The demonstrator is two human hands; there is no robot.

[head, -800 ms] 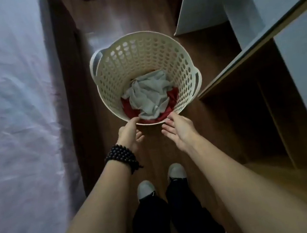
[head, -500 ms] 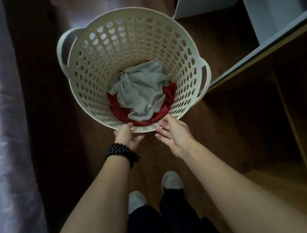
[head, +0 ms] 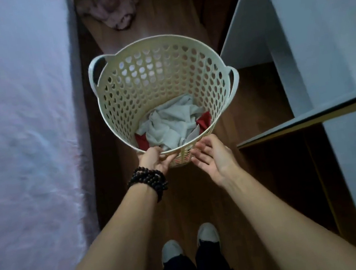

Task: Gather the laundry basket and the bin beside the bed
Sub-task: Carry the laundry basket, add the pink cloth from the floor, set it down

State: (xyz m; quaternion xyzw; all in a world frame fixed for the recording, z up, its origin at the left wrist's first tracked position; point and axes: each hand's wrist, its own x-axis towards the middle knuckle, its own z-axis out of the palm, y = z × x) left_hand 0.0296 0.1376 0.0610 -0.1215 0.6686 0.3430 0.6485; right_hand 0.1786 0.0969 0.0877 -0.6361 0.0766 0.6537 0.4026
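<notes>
A bed [head: 15,138] fills the left of the frame. At centre, a cream laundry basket [head: 164,85] holds grey and red cloth. The left hand [head: 156,160], its grip clamped on the basket's near rim, sits lower centre. The right hand [head: 213,156], fingers apart, touches the rim beside it. Shelving [head: 310,117] stands at right.

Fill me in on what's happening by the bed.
A person stands between the bed and a wardrobe, holding a cream laundry basket by its near rim. The left hand has a grip on the rim; the right hand is open against it. Grey cloth and red cloth lie inside. A pink garment lies on the floor beyond. No bin is in view.
</notes>
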